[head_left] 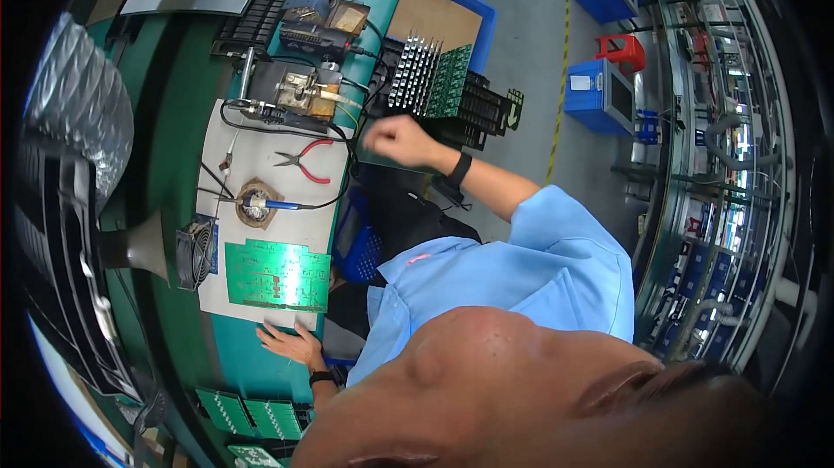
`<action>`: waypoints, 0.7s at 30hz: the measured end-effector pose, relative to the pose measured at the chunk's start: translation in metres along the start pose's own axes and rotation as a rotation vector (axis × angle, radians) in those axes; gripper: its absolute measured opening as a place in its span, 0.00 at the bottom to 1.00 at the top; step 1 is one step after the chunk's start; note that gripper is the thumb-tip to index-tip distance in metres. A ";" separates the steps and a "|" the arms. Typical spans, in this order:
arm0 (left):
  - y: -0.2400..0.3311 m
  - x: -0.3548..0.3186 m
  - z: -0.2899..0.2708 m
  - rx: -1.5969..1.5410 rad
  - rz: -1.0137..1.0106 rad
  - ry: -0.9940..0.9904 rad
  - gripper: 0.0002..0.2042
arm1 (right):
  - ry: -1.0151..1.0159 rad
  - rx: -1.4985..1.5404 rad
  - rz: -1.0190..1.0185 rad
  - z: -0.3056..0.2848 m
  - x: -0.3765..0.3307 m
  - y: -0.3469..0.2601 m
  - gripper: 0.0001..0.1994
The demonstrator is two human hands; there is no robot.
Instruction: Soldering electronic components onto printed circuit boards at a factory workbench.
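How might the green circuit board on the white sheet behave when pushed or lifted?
The green circuit board probably stays stiff, being a flat panel; it looks thin, so likely light; lying flat, it should slide, not roll.

A single fisheye camera, worn on the person's head [521, 372], is looking steeply down from above. The head is looming very close to the lens at the lower edge, while the light-blue shirt [565, 268] is appearing sideways, slightly farther off. The lens is taking in the green tabletop [239, 342] along the left, with the printed circuit board [276, 281] lying at middle range. On the right, the grey floor [519, 77] and distant storage racks [717, 199] are curving toward the dark round rim.
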State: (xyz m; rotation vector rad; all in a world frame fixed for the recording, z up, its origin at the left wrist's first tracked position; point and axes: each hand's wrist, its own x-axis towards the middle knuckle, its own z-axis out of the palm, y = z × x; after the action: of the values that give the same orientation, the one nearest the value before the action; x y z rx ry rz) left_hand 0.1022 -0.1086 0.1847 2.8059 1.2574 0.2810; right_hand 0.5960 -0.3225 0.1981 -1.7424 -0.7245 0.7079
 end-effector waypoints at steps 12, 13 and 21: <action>-0.014 0.002 -0.004 0.088 0.040 0.014 0.38 | -0.834 -0.362 -0.005 0.098 -0.088 -0.030 0.19; -0.017 -0.002 -0.010 0.084 0.034 0.003 0.38 | -0.779 -0.346 0.042 0.096 -0.093 -0.032 0.18; -0.025 -0.075 -0.043 0.037 0.024 0.063 0.39 | -0.522 -0.449 0.161 0.077 -0.223 -0.022 0.15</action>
State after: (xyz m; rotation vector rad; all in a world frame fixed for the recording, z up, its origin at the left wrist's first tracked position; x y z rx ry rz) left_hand 0.0268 -0.1488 0.2136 2.8661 1.2553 0.3533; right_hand 0.3922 -0.4405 0.2240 -2.0578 -1.1752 1.2066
